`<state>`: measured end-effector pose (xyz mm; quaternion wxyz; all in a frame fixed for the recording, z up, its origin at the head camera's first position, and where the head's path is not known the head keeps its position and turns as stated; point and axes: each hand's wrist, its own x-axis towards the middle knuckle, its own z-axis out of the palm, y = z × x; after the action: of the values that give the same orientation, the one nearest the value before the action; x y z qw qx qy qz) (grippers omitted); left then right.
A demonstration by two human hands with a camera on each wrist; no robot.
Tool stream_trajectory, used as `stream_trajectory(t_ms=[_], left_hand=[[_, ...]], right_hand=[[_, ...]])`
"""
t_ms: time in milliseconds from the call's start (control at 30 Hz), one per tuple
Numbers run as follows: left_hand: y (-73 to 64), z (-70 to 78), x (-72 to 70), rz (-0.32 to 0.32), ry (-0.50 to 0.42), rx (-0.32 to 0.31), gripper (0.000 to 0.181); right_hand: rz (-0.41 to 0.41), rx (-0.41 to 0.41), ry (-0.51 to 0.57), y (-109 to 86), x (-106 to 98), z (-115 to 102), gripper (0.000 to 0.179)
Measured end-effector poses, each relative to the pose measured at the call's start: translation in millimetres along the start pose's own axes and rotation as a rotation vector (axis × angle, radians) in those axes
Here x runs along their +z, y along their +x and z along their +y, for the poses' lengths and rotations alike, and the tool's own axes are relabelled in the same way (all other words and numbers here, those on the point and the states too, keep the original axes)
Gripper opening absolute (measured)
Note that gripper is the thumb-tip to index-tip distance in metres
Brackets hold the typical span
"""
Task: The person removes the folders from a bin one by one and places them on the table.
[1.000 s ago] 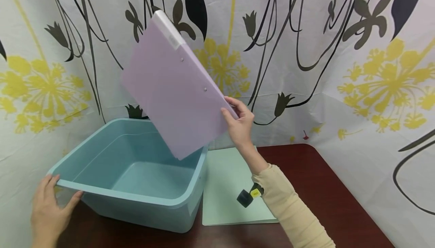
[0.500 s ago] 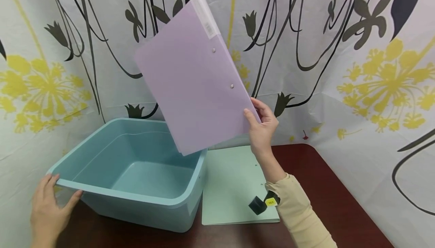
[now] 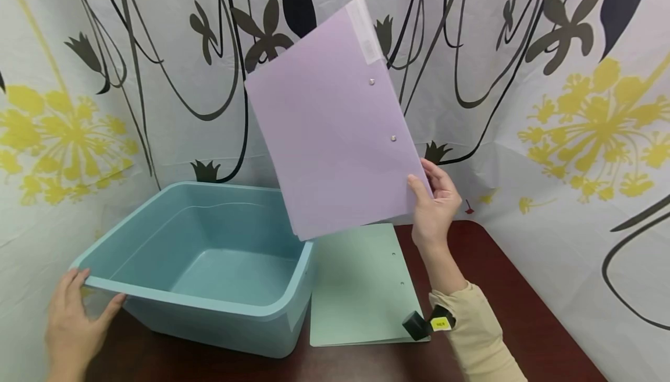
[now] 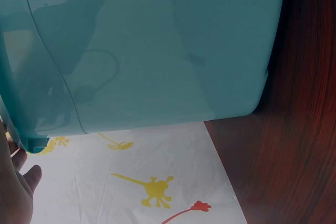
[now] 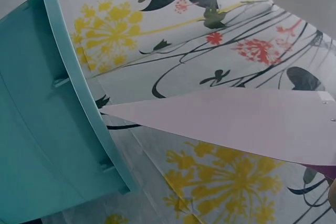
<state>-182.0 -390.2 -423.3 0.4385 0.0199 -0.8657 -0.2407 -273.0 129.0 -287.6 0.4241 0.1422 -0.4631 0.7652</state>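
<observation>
A purple folder (image 3: 335, 132) with a pale label strip on its spine is held up in the air, tilted. My right hand (image 3: 434, 204) pinches its lower right edge, thumb on the near face and fingers behind. The folder's lower left corner hangs close to the right rim of a teal plastic tub (image 3: 193, 300). My left hand (image 3: 78, 318) grips the tub's front left rim, fingers over the edge and thumb below. In the right wrist view the folder (image 5: 236, 121) shows at a slant. The left wrist view shows the tub's outer wall (image 4: 157, 51).
Pale green folders (image 3: 361, 295) lie on the dark red-brown table (image 3: 481, 289) to the right of the tub. A flower-patterned cloth (image 3: 502, 155) hangs behind and at the sides.
My right hand has moved rightward, carrying the purple folder from above the tub to over its right rim and the green folders. The folder has turned more upright. My left hand stays put.
</observation>
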Motion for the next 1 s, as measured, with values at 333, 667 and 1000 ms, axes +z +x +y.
stream_trajectory(t_ms=[333,667,1000], left_hand=[[-4.2,-0.5,-3.1,-0.042,0.021,-0.036,0.082],[-0.6,-2.9,-3.9,-0.023,0.017,-0.016,0.084],[-0.1,-1.7,-2.7,-0.021,0.014,0.004,0.089]], right_hand=[[0.098,-0.010,0.124,8.1,-47,-10,0.029],[0.143,0.035,0.079,-1.8,-94,-11,0.030],[0.223,0.138,-0.013,-12.9,-126,-8,0.031]])
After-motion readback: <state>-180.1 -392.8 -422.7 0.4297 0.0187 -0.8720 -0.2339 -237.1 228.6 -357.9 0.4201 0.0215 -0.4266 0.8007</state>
